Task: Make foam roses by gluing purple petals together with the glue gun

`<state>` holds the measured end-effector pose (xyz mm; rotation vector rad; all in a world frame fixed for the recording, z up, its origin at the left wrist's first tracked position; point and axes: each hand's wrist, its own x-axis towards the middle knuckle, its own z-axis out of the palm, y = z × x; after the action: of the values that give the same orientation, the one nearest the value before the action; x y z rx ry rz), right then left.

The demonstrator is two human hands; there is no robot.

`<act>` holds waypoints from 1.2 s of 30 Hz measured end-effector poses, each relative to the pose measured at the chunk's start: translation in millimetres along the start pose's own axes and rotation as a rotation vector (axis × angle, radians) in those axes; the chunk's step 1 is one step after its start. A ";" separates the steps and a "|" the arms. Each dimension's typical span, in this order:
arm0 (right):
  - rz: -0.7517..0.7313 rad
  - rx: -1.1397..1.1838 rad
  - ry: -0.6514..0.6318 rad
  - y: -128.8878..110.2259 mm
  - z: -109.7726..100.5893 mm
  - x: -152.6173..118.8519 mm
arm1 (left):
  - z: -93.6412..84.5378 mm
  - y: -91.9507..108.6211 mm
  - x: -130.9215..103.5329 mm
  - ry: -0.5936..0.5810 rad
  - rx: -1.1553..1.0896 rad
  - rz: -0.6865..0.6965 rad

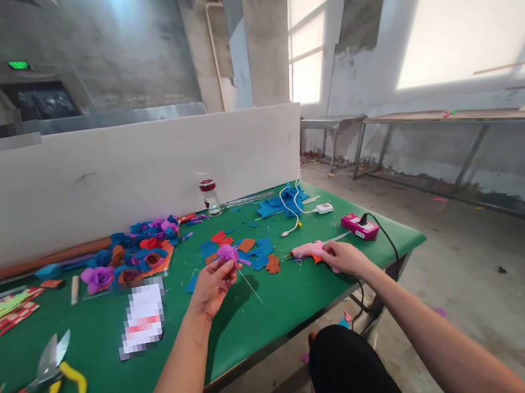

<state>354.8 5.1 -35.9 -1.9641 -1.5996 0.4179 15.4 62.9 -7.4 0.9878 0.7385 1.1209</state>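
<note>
Flower (pixel 228 253), purple and papery-looking, sits at the fingertips of the left grip (pixel 216 284), which is pinched closed on its base, thin wire stem (pixel 252 286) poking out below. Seems super light, soft and easy to crush, so I'd hold it by the base or wire, not the petals. Right grip (pixel 347 257) is curled round the pink glue gun (pixel 309 250), probably stiffer and heavier. Blue scraps (pixel 262 248) lie between both grips, slightly beyond.

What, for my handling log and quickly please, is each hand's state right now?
Left hand: closed, holding a purple flower with a thin wire sticking out below.
Right hand: closed on the pink glue gun.
</note>
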 end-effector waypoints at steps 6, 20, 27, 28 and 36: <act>0.012 0.448 0.075 -1.8 -2.5 -15.0 | -4.0 -3.4 1.4 0.003 -0.056 -0.017; -0.048 1.327 -0.261 -104.1 25.2 -57.9 | 3.6 0.7 -4.5 -0.006 -0.037 0.104; -0.202 1.067 -0.031 -121.0 50.6 -61.4 | 3.4 1.6 -2.1 0.033 -0.079 0.096; -0.221 1.023 -0.005 -120.8 52.6 -61.9 | 3.4 1.7 -1.9 0.037 -0.085 0.094; -0.340 0.559 0.135 -126.7 52.9 -68.7 | 3.0 0.3 -1.5 0.049 -0.068 0.100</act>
<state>208.6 -33.3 -8.9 -1.2535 -1.4893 0.5136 17.5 60.7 -6.0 0.9507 0.6919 1.2537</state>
